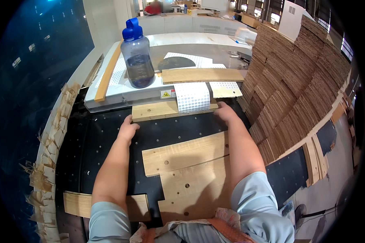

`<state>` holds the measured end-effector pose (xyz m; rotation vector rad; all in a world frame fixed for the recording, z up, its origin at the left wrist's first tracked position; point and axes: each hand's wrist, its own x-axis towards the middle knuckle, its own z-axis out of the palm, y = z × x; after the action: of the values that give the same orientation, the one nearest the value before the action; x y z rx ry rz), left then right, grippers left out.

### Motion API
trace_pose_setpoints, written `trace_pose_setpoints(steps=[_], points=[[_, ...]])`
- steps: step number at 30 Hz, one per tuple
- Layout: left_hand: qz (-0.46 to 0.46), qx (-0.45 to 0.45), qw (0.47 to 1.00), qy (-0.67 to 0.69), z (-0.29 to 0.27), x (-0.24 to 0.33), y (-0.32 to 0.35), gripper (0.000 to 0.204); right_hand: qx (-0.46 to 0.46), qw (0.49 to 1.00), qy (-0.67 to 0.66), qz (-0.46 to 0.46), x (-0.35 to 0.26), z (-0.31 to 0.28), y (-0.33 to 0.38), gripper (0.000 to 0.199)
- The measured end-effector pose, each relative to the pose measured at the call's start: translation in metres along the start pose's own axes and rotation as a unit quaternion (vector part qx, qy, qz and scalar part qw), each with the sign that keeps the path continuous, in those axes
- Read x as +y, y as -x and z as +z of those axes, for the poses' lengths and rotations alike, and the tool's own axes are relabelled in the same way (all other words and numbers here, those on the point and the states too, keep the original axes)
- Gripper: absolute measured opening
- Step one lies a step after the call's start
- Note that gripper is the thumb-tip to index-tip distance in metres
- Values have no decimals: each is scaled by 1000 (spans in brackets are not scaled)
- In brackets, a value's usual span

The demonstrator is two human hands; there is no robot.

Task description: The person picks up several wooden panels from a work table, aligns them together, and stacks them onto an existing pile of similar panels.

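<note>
A narrow light wooden board (160, 110) with a drilled hole lies along the front of a white machine. My left hand (127, 129) grips its left end, fingers at the edge and thumb to the side. At the opposite end, my right hand (226, 113) is closed round the board, with its fingertips partly hidden. Over the board hangs a white sheet of round grey stickers (193, 97). Beside it is a smaller sticker sheet with a yellowish lower edge (225, 90). Nearer to me, larger drilled wooden panels (190, 166) lie on the black studded table (109, 121).
A blue-capped water bottle (138, 56) stands on the white machine (105, 106), near a wooden strip (109, 75) and another plank (202, 75). Tall stacked brown boards (292, 89) rise at the right. A short board (78, 203) lies at the lower left.
</note>
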<state>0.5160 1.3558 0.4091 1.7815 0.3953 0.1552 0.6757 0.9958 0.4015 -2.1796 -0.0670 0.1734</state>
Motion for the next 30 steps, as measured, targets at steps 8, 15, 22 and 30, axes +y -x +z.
trace_pose_setpoints(steps=[8, 15, 22, 30], points=[[-39, -103, 992, 67, -12, 1, 93, 56, 1, 986, 162, 34, 10, -47, 60, 35], [103, -49, 937, -331, -50, 29, 206, 75, 65, 945, 313, -63, -28, -47, 123, 48], [28, -183, 821, -540, -106, -8, 297, 106, -64, 878, 337, -335, -33, 5, 181, 56], [114, -144, 829, -528, -123, -10, 281, 94, -34, 884, 334, -326, -10, 37, 192, 53]])
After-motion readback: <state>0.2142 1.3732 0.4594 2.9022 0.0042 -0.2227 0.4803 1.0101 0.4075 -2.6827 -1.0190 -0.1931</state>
